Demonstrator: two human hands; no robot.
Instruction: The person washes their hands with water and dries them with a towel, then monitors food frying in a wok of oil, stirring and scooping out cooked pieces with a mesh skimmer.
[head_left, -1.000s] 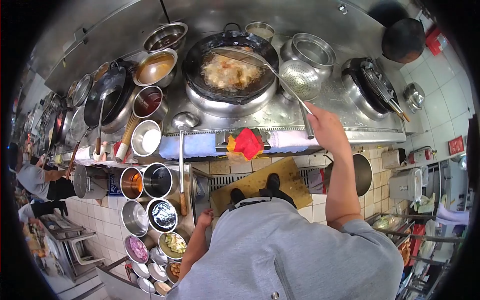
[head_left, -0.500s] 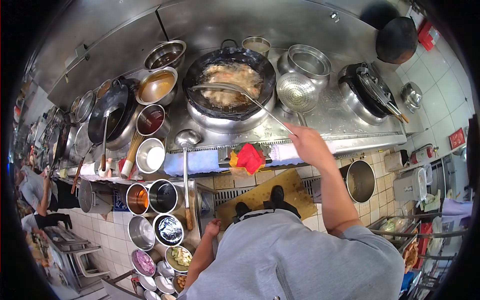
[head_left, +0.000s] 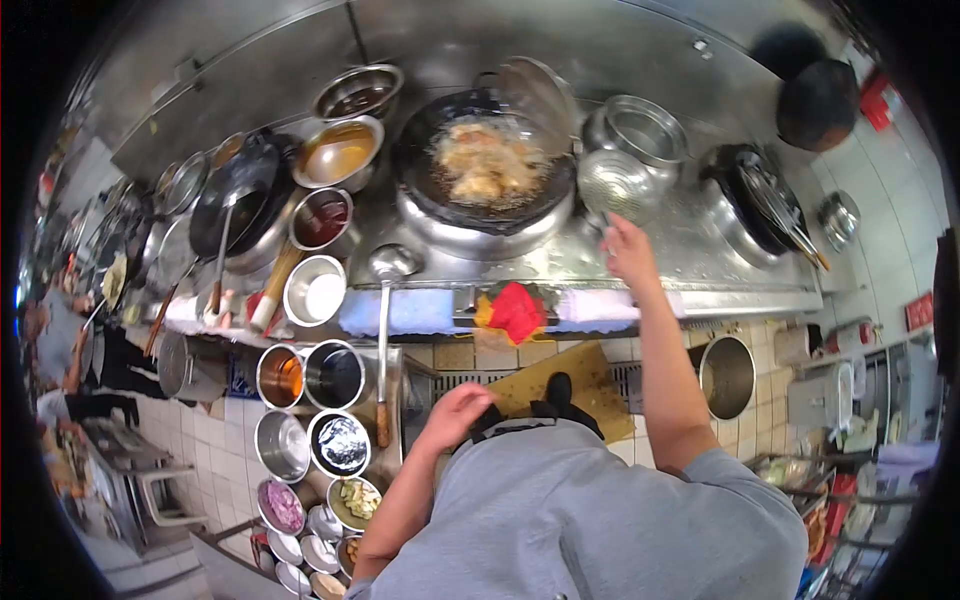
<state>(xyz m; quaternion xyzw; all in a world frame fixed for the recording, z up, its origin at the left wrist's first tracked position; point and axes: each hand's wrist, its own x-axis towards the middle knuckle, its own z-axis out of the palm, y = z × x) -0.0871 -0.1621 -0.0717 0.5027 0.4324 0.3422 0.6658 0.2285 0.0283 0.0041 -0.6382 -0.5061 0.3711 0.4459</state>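
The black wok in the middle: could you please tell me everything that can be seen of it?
The wok is wide, round and dark, metal by its look, with a small loop handle at the far side. It sits upright in a shiny metal ring. Inside lies pale golden, frothy-looking food. A blurred strainer overlaps its far right rim; contact is unclear.

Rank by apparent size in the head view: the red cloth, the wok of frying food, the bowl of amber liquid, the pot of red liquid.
1. Wok
2. Bowl of amber liquid
3. Pot of red liquid and red cloth: too alike to rank
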